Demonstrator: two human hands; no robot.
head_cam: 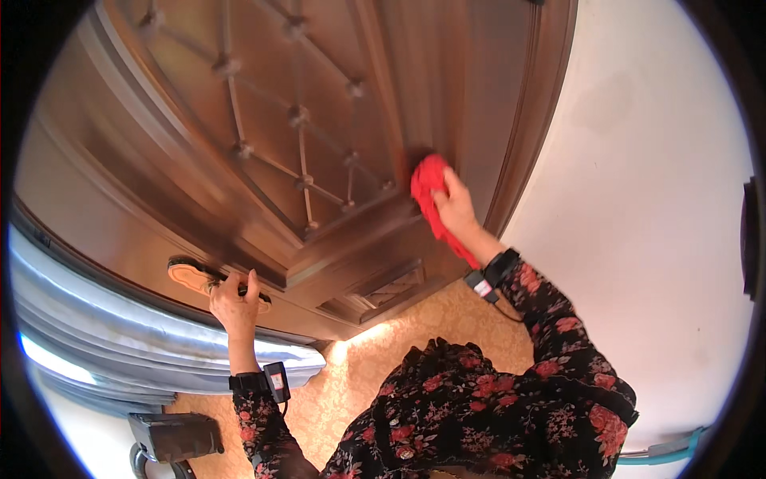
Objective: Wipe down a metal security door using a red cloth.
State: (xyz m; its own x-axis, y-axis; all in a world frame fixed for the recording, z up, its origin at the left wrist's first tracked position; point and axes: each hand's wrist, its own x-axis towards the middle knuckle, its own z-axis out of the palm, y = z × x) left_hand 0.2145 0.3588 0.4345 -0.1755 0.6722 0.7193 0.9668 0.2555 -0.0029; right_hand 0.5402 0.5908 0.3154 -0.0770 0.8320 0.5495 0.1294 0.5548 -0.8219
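Note:
A brown panelled door [335,263] with a raised diamond lattice stands before me. My right hand [458,206] holds a bunched red cloth [429,185] against the moulding to the right of the lattice; the cloth's tail hangs down beside my wrist. Lower left, my left hand [235,299] is closed around the lever of the door handle, whose light-coloured plate [190,276] shows to its left. The fingertips on the far side of the lever are partly hidden.
At the left hang grey-blue curtains [149,335], with a black box-like item [173,437] below them. A white wall [634,179] rises on the right. The floor [359,413] is patterned yellow-orange. A teal-coloured object [676,449] lies at the lower right.

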